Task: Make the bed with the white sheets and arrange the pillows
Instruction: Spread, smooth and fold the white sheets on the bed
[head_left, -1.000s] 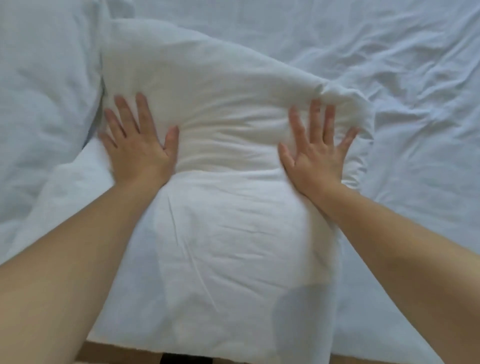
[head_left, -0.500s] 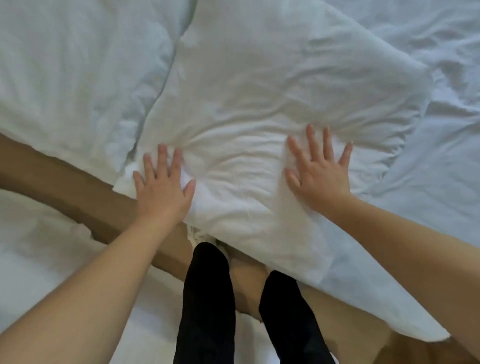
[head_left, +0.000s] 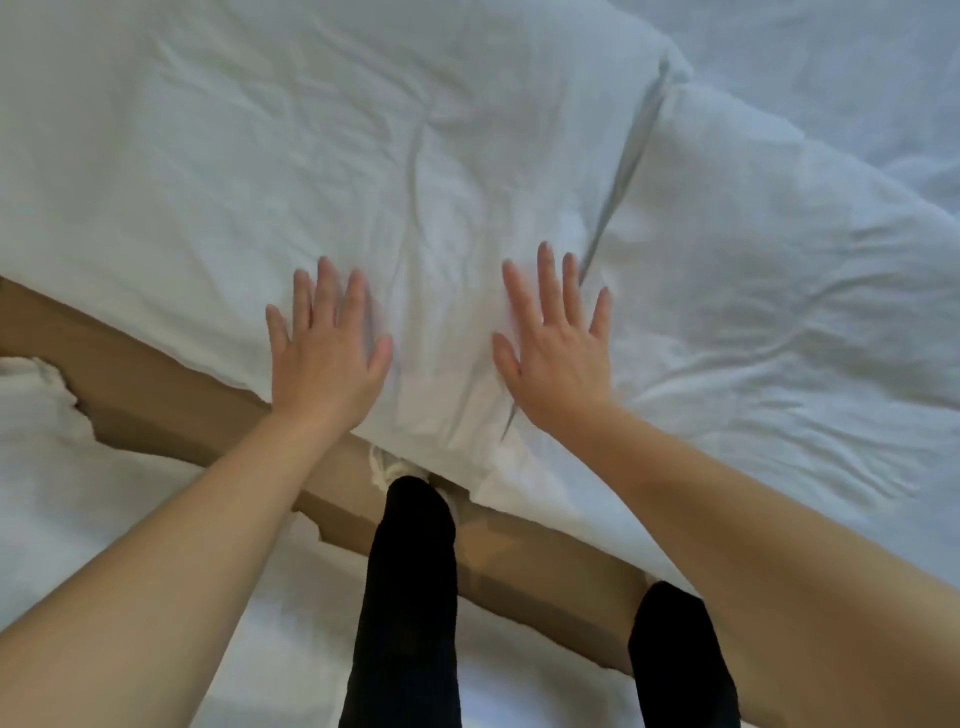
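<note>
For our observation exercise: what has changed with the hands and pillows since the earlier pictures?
Both hands slid left and closer together: the left hand now presses the left pillow, the right hand lies at its seam with the right pillow. Nothing gripped; both stay flat.

Rumpled white bed (head_left: 862, 57), left pillow (head_left: 234, 156) touching right pillow (head_left: 779, 322)
</note>
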